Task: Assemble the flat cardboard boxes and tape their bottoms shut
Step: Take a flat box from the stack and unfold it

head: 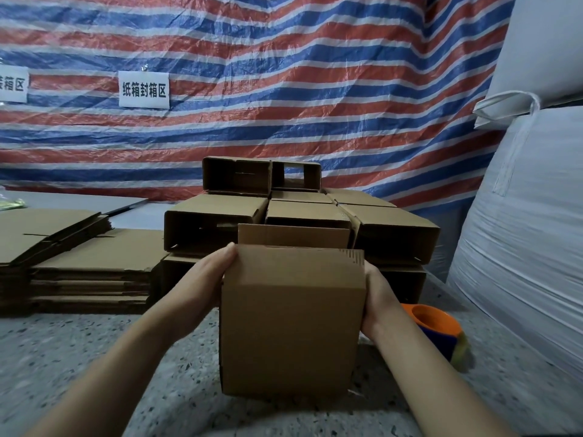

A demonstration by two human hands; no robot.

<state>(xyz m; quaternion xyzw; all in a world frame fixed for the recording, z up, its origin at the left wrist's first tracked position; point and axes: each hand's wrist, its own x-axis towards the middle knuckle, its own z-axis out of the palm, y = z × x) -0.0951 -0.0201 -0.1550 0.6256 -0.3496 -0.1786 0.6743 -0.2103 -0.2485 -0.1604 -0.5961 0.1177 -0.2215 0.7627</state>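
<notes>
An opened brown cardboard box stands upright on the speckled floor in front of me, one flap raised at its far side. My left hand grips its left side, thumb at the top edge. My right hand holds the right side, fingers hidden behind the box. An orange tape dispenser lies on the floor just right of the box, partly behind my right wrist.
Assembled open boxes are piled in layers behind the held box. Flat cardboard blanks are stacked at left. Large white sacks fill the right side. A striped tarp with paper signs hangs behind.
</notes>
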